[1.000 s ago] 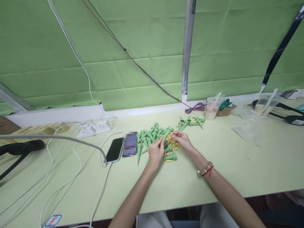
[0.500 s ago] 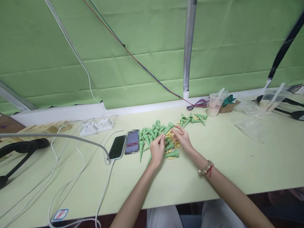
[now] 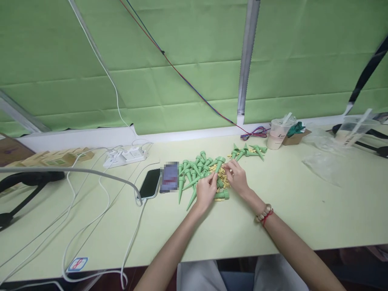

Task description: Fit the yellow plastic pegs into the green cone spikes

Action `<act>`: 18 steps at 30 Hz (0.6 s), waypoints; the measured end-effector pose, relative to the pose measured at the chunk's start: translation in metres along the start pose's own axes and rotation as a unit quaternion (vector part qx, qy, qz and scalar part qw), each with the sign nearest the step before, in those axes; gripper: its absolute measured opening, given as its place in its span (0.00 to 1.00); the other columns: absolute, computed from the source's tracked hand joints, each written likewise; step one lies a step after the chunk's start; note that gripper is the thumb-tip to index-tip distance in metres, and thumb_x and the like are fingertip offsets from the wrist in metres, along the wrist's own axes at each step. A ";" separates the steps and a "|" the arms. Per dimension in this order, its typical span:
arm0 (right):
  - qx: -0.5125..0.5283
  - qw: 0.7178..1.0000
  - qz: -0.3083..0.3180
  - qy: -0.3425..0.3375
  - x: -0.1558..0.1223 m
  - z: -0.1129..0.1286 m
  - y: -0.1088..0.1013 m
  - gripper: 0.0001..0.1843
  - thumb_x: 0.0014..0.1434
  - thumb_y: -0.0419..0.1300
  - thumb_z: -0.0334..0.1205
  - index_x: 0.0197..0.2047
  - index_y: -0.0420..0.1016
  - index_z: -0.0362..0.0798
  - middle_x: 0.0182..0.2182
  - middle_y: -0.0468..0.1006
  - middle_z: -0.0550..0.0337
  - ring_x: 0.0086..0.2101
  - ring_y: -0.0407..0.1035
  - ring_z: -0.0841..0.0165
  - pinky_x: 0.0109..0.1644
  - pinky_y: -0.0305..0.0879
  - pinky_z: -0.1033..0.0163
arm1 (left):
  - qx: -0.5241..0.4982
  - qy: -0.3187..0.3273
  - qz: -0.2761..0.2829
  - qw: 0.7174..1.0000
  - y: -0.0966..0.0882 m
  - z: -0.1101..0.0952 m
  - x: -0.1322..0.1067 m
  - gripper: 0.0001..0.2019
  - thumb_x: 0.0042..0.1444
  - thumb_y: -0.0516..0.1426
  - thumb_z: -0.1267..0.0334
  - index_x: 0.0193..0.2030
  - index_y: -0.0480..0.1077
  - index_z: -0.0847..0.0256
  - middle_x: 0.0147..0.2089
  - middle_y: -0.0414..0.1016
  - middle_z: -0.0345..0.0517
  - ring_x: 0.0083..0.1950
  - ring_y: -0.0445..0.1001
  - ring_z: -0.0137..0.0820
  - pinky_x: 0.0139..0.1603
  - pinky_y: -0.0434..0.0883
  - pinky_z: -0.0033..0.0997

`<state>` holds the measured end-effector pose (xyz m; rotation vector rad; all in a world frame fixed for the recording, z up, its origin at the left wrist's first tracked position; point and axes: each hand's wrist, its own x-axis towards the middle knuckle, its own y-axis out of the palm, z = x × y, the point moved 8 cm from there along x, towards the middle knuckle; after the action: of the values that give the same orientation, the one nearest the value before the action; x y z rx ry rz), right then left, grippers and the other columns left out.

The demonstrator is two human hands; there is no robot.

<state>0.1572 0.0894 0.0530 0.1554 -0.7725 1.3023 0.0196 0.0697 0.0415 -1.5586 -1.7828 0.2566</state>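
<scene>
A pile of green plastic cone spikes (image 3: 194, 167) lies on the pale green table (image 3: 230, 226), mixed with several small yellow pieces (image 3: 223, 176). My left hand (image 3: 206, 190) is closed around one green cone spike (image 3: 218, 163), its wide end pointing up and right. My right hand (image 3: 238, 177) pinches at that wide end, fingers pressed together on something too small to name. A second, smaller group of green cones (image 3: 249, 151) lies further back to the right.
A phone (image 3: 150, 183) and a second blurred device (image 3: 169, 177) lie left of the pile. A white power strip (image 3: 127, 155) and loose cables (image 3: 91, 218) cover the left side. Drink cups (image 3: 277, 134), a clear tub (image 3: 351, 130) and plastic bags (image 3: 323, 165) stand at the right back.
Both hands stay together on the same green cone over the pile, only working slightly at its end. The camera has shifted a little, so everything sits slightly right and higher.
</scene>
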 end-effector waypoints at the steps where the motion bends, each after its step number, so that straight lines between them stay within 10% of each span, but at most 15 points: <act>1: 0.011 1.000 0.008 0.012 0.001 -0.003 0.001 0.11 0.56 0.53 0.45 0.26 0.67 0.49 0.30 0.69 0.56 0.31 0.66 0.66 0.30 0.63 0.63 | -0.001 -0.005 -0.005 1.000 -0.002 0.002 0.002 0.20 0.58 0.46 0.54 0.32 0.76 0.61 0.17 0.64 0.39 0.19 0.56 0.23 0.22 0.52 0.24; 9: 0.305 0.889 0.114 0.321 -0.010 -0.036 0.034 0.21 0.46 0.61 0.55 0.34 0.71 0.46 0.29 0.76 0.57 0.22 0.67 0.73 0.19 0.62 0.70 | -0.067 -0.034 -0.028 0.997 -0.007 0.020 0.013 0.18 0.57 0.49 0.57 0.48 0.72 0.60 0.18 0.64 0.35 0.19 0.58 0.22 0.23 0.58 0.21; 18: 0.429 0.818 0.159 0.349 -0.016 -0.028 0.043 0.15 0.47 0.63 0.49 0.35 0.75 0.47 0.28 0.75 0.61 0.23 0.65 0.76 0.22 0.60 0.72 | -0.083 -0.023 -0.038 0.996 -0.013 0.018 0.015 0.20 0.56 0.49 0.54 0.48 0.72 0.63 0.19 0.65 0.36 0.21 0.59 0.22 0.24 0.58 0.22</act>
<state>0.1296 0.1030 0.0093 0.2476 0.4847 1.7979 -0.0019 0.0862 0.0425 -1.6066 -1.9372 0.1097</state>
